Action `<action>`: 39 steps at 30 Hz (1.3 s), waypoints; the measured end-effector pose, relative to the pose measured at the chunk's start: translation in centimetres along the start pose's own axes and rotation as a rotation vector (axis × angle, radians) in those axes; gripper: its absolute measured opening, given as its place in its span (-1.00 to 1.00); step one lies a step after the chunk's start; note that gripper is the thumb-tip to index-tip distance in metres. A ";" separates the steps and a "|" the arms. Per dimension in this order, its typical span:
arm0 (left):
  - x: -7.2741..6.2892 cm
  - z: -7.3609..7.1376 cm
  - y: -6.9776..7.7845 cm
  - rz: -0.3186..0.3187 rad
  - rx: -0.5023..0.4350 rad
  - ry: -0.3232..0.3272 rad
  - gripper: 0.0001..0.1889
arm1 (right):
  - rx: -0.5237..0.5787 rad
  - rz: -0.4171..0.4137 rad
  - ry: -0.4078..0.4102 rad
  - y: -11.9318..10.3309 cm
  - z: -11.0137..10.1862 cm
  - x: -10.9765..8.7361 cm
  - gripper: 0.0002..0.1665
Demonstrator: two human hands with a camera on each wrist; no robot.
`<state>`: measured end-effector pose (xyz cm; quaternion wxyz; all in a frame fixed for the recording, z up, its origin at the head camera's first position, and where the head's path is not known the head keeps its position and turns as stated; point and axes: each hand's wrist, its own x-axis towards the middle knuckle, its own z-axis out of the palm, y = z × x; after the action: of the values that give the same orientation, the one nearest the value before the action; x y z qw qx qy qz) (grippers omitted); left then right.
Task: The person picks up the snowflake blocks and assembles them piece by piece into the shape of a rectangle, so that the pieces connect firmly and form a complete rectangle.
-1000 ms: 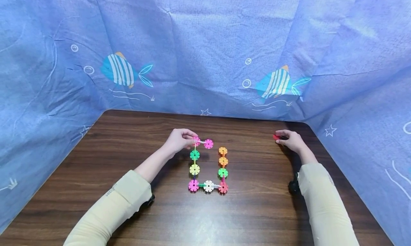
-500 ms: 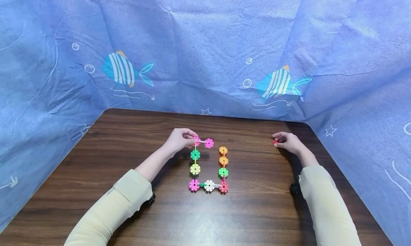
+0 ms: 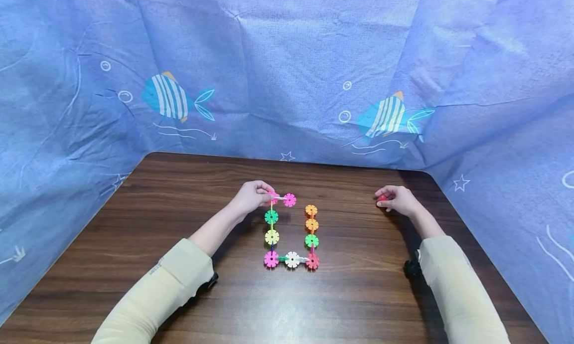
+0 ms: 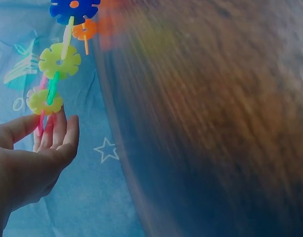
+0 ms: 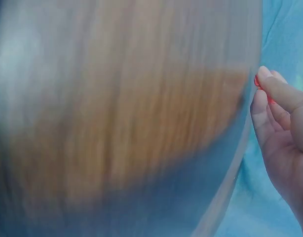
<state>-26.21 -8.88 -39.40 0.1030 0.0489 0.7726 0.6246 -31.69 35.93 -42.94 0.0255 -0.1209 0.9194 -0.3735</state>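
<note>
My left hand (image 3: 250,197) pinches a pink snowflake disc at the top left corner of a U-like chain of notched plastic snowflake discs. Joined to that corner, another pink disc (image 3: 289,200) points right. Down the left side come a green disc (image 3: 271,217) and a yellow disc (image 3: 271,237); a white disc (image 3: 292,259) sits mid-bottom. The right side ends at the top in an orange disc (image 3: 311,210), apart from the pink one. Over at the right, my right hand (image 3: 400,200) pinches a small red disc (image 3: 382,198), partly covered by the fingers.
Everything is over a dark wood-grain table (image 3: 350,294). A blue fish-print cloth (image 3: 287,85) hangs behind it and along both sides. The table's back edge runs just beyond both hands.
My right hand has shifted slightly left, and the red disc has turned in its fingers. The left hand keeps its hold on the chain's corner, nearly still.
</note>
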 end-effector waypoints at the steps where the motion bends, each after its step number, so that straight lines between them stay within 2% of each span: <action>1: 0.0 0.0 0.0 0.000 -0.006 -0.001 -0.84 | 0.004 -0.005 0.013 -0.3 0.1 0.0 -0.69; 6: -0.5 0.1 0.0 -0.010 -0.027 -0.008 -0.84 | -0.024 -0.007 0.076 -2.3 0.5 0.0 -0.72; 10: -0.6 0.1 0.0 -0.016 -0.039 -0.010 -0.83 | -0.030 -0.015 0.092 -4.3 0.8 -0.1 -0.74; 19: -0.4 0.1 -0.1 0.002 -0.056 0.007 -0.80 | -0.054 -0.164 0.153 -8.3 1.9 0.0 -0.80; 27: -0.5 0.2 0.0 0.009 -0.067 0.006 -0.74 | 0.009 -0.238 0.187 -11.4 3.6 -0.3 -0.82; 39: -0.4 0.2 0.3 0.062 -0.094 -0.019 -0.75 | 0.039 -0.364 0.256 -14.8 6.4 -1.1 -0.87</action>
<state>-25.76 -8.68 -39.08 0.0931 0.0740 0.7395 0.6626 -26.71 21.58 -37.30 -0.1572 -0.2360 0.8707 -0.4020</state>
